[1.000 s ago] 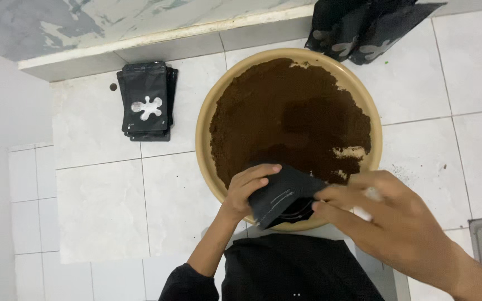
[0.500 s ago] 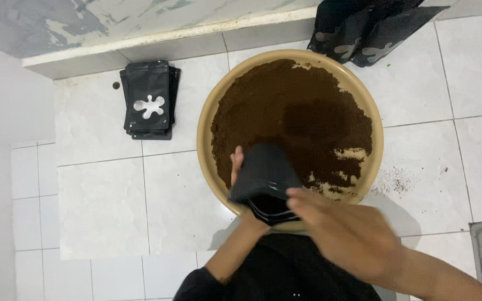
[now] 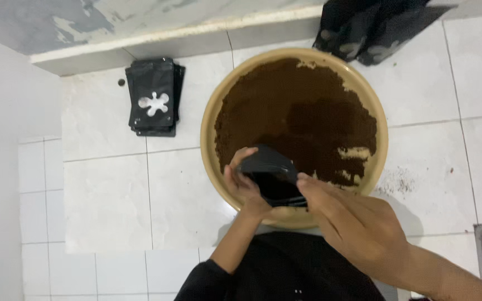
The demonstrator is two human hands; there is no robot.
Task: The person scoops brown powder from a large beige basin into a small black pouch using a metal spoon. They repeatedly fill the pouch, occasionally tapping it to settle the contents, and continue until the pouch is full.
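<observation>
Left hand and right hand both grip the small black plastic pouch at the round tan basin of brown powder; its mouth is best held wide and low (less spill).

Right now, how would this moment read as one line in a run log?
left hand: holds small black pouch | right hand: at pouch mouth | under: round tan basin of dark brown powder

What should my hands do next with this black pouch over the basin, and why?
Probably tilt the pouch mouth down into the brown powder and scoop. The left hand holds it over the basin, the right hand is at its mouth, and it looks open.
</observation>
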